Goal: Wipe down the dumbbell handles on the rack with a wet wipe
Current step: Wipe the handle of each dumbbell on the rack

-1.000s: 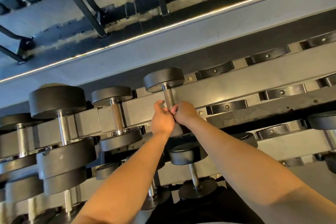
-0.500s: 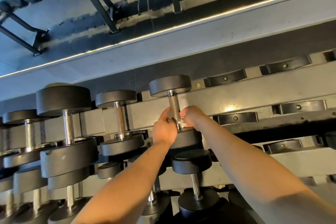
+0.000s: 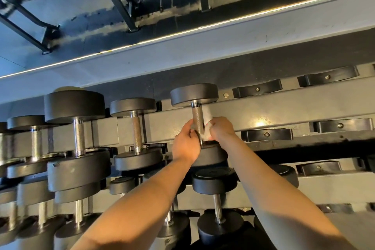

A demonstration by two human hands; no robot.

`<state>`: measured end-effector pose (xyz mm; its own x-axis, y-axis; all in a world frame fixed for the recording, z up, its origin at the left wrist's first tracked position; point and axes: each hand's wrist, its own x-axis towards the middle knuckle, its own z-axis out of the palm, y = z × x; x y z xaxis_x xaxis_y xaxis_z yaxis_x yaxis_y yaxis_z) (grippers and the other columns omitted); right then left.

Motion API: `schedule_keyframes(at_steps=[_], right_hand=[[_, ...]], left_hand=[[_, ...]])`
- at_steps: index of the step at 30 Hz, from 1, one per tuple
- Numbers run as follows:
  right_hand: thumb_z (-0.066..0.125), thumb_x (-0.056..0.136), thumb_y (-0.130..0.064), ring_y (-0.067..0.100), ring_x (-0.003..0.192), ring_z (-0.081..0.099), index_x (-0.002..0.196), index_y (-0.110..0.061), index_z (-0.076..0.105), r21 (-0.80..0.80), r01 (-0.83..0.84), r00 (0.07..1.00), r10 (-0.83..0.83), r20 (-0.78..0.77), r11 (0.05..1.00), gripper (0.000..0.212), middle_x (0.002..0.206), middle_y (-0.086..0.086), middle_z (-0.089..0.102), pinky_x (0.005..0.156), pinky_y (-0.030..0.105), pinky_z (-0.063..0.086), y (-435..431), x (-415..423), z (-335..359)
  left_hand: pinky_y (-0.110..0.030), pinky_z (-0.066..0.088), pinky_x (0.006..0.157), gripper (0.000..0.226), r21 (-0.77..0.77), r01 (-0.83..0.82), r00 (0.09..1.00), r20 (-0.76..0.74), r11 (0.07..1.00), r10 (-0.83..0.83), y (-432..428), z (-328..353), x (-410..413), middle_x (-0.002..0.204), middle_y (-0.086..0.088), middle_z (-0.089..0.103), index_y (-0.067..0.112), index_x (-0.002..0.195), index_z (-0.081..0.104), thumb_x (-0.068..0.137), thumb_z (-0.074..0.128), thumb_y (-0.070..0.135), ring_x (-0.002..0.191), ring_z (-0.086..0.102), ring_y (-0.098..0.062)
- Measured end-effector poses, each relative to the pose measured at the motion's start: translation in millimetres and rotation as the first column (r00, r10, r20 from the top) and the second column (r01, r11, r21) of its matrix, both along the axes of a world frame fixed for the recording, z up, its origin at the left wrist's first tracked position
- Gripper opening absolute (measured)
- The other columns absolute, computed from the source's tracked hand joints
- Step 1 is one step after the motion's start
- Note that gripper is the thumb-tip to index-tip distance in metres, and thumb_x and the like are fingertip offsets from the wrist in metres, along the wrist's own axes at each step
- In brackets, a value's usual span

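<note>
You have two hands in view, a left hand (image 3: 186, 145) and a right hand (image 3: 221, 128), and one white wipe (image 3: 207, 133). The top tier of the rack (image 3: 274, 107) carries four dumbbells (image 3: 35, 142) (image 3: 79, 136) (image 3: 136, 130) (image 3: 196, 117) plainly seen, with a fifth cut off at the left edge, and five black cradles (image 3: 257, 89) (image 3: 327, 75) (image 3: 266, 134) (image 3: 343, 125) (image 3: 318, 167) show across the tiers. The lower tiers' dumbbells overlap too much for a firm count.

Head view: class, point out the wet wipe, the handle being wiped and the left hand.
wet wipe (image 3: 207, 131): head view, white fold beside the handle.
handle (image 3: 197, 117): head view, bare knurled middle.
left hand (image 3: 185, 145): head view, back of hand.
</note>
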<state>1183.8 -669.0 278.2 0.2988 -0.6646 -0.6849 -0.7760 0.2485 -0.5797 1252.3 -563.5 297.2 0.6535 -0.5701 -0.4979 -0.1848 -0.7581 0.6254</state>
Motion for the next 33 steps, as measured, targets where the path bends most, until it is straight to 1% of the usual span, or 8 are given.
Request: schedule_keyframes(at_steps=[3, 7, 13, 17, 23, 27, 30, 33], right_hand=[[0.058, 0.097, -0.003, 0.017, 0.1, 0.059, 0.123, -0.016, 0.063, 0.059, 0.415, 0.867, -0.415, 0.275, 0.908, 0.03, 0.123, 0.007, 0.062, 0.065, 0.017, 0.046, -3, 10, 5], [0.073, 0.088, -0.011, 0.018, 0.093, 0.063, 0.106, -0.013, 0.065, 0.283, 0.607, 0.634, -0.668, 0.389, 0.742, 0.02, 0.109, 0.003, 0.067, 0.064, 0.019, 0.046, -3, 35, 16], [0.08, 0.08, -0.01, 0.02, 0.097, 0.063, 0.095, -0.014, 0.062, 0.251, 0.673, 0.593, -0.71, 0.38, 0.696, 0.024, 0.102, -0.002, 0.065, 0.061, 0.015, 0.043, 2, 55, 16], [0.06, 0.091, -0.002, 0.028, 0.099, 0.064, 0.094, -0.018, 0.065, 0.316, 0.74, 0.524, -0.803, 0.283, 0.594, 0.016, 0.109, 0.004, 0.066, 0.062, 0.022, 0.05, 0, 47, 8], [0.052, 0.098, 0.0, 0.021, 0.095, 0.061, 0.115, -0.014, 0.064, 0.061, 0.495, 0.839, -0.495, 0.228, 0.867, 0.025, 0.118, 0.011, 0.065, 0.061, 0.019, 0.045, 2, 30, -4], [0.05, 0.1, -0.001, 0.025, 0.106, 0.061, 0.123, -0.008, 0.064, -0.018, 0.193, 0.974, -0.19, 0.122, 0.981, 0.028, 0.123, 0.013, 0.063, 0.08, 0.026, 0.046, 3, 12, -6], [0.052, 0.099, -0.005, 0.027, 0.112, 0.061, 0.123, -0.006, 0.064, -0.071, -0.09, 0.996, 0.089, -0.005, 0.993, 0.027, 0.123, 0.013, 0.065, 0.083, 0.028, 0.046, 9, 3, -5], [0.053, 0.099, -0.007, 0.025, 0.11, 0.063, 0.123, -0.007, 0.063, -0.077, -0.175, 0.983, 0.17, -0.068, 0.982, 0.026, 0.121, 0.01, 0.065, 0.081, 0.025, 0.046, 16, -5, -4]], left_hand=[[-0.04, 0.059, 0.077, 0.045, -0.011, -0.01, 1.0, -0.009, 1.0, 0.01, 0, 1, 2, 0.094, 0.01, 0.07, 0.05, 0.142, 0.045, 0.105, 0.036, 0.027, 0.08, 0.067, -0.015], [-0.039, 0.058, 0.08, 0.046, 0.002, -0.007, 1.0, -0.004, 1.0, 0.007, 0, 2, 1, 0.092, 0.009, 0.07, 0.049, 0.143, 0.044, 0.104, 0.035, 0.026, 0.081, 0.066, -0.013], [-0.044, 0.056, 0.087, 0.048, 0.018, 0.015, 1.0, 0.013, 1.0, -0.015, 0, 1, 3, 0.1, 0.004, 0.07, 0.048, 0.146, 0.041, 0.103, 0.034, 0.029, 0.09, 0.065, -0.019], [-0.041, 0.058, 0.085, 0.046, 0.005, 0.003, 1.0, -0.005, 1.0, -0.003, 0, 4, 2, 0.09, 0.015, 0.066, 0.046, 0.146, 0.043, 0.105, 0.035, 0.028, 0.085, 0.065, -0.011], [-0.042, 0.058, 0.087, 0.046, -0.007, -0.002, 1.0, -0.008, 1.0, 0.002, 0, 3, 2, 0.092, 0.016, 0.066, 0.047, 0.145, 0.044, 0.104, 0.036, 0.029, 0.087, 0.065, -0.01], [-0.036, 0.055, 0.09, 0.045, -0.036, -0.007, 1.0, -0.002, 0.999, 0.007, 1, 2, 3, 0.097, 0.013, 0.066, 0.046, 0.143, 0.048, 0.105, 0.036, 0.027, 0.087, 0.061, -0.005], [-0.035, 0.055, 0.088, 0.043, -0.049, -0.039, 0.999, -0.02, 0.998, 0.038, 1, -1, 2, 0.101, 0.01, 0.07, 0.046, 0.141, 0.051, 0.105, 0.036, 0.026, 0.087, 0.063, -0.006], [-0.036, 0.054, 0.092, 0.043, -0.093, -0.099, 0.994, -0.057, 0.991, 0.094, 4, -6, 4, 0.108, 0.008, 0.072, 0.044, 0.138, 0.053, 0.104, 0.034, 0.027, 0.096, 0.066, -0.011]])
